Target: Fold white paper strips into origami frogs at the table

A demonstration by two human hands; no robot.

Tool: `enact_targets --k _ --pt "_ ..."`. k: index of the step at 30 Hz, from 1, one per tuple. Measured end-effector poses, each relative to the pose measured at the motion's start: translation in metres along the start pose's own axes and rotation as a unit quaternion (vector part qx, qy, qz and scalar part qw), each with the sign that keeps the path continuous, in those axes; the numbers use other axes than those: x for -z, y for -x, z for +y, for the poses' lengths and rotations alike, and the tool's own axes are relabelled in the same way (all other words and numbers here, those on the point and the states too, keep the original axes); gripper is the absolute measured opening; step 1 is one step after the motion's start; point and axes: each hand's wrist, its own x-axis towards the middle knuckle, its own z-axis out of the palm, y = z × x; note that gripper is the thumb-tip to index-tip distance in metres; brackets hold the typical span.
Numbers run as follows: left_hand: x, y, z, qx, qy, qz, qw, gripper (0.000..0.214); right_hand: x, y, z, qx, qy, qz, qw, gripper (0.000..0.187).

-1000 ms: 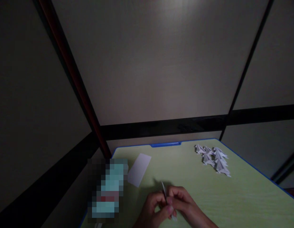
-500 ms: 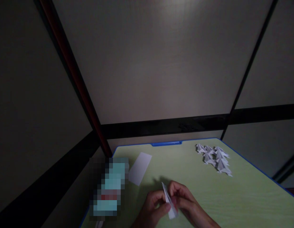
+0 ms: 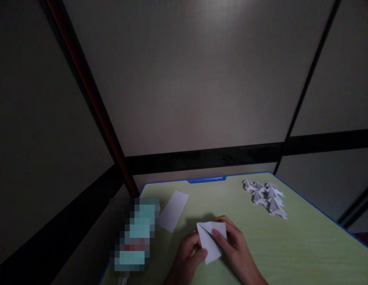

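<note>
White folded paper (image 3: 208, 243) now broad face to view, bottom centre of frame.
Half a second ago a narrow, tilted strip; now spread wider between the hands, a slanting fold line showing from its upper left corner. Left hand (image 3: 190, 250) pinches the lower left edge, right hand (image 3: 236, 244) grips the right side, thumb across the face. Reads as folding midway, creases now open to working. Flat sheet (image 3: 174, 211) lies lower left of centre on the desk (image 3: 308, 241); pointed paper figures (image 3: 275, 202) cluster lower right, unmoved.

Left hand (image 3: 190, 252) partly hidden behind folded paper (image 3: 209, 246)
</note>
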Motion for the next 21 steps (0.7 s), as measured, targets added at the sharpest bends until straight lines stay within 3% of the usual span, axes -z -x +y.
enact_targets --k 4,11,18,21 --pt "0.001 -0.004 0.002 -0.059 0.046 0.048 0.996 0.018 0.002 -0.001 -0.002 -0.053 -0.025 0.067 0.996 0.016" --pt "0.012 -0.009 0.000 -0.035 -0.048 0.278 0.959 0.020 0.002 -0.002 0.007 -0.097 -0.112 0.075 0.986 0.018" --pt "0.013 -0.008 0.009 -0.051 -0.109 0.360 0.925 0.022 -0.002 -0.003 0.003 -0.099 -0.147 0.027 0.984 0.014" --pt "0.013 -0.007 0.014 -0.045 -0.110 0.365 0.923 0.021 -0.002 -0.003 0.003 -0.118 -0.131 0.004 0.984 0.017"
